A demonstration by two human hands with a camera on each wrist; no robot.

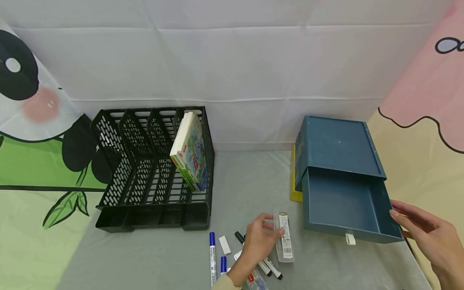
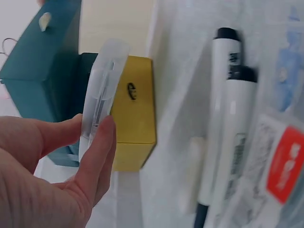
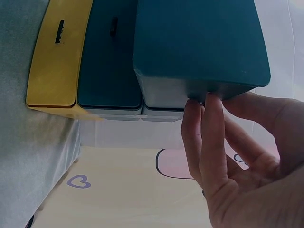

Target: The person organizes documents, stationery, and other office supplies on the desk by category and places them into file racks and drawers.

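Firstly, clear plastic case [image 1: 285,235]: long axis running near to far, lying just left of the open blue drawer [image 1: 340,201], whose hollow sits rightward and slightly far. Left hand [image 1: 262,237]: at the case's left side, the nearer of the two hands, thumb and fingers pinching it. Right hand [image 1: 427,237]: well apart, pinching the drawer's right side by its near corner. Black-capped markers [image 1: 272,268]: on the grey counter [image 1: 250,181], left and near of the case.

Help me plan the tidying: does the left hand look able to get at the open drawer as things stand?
Probably yes: the left hand, holding a clear box, is near the drawer, whose open top looks unblocked.
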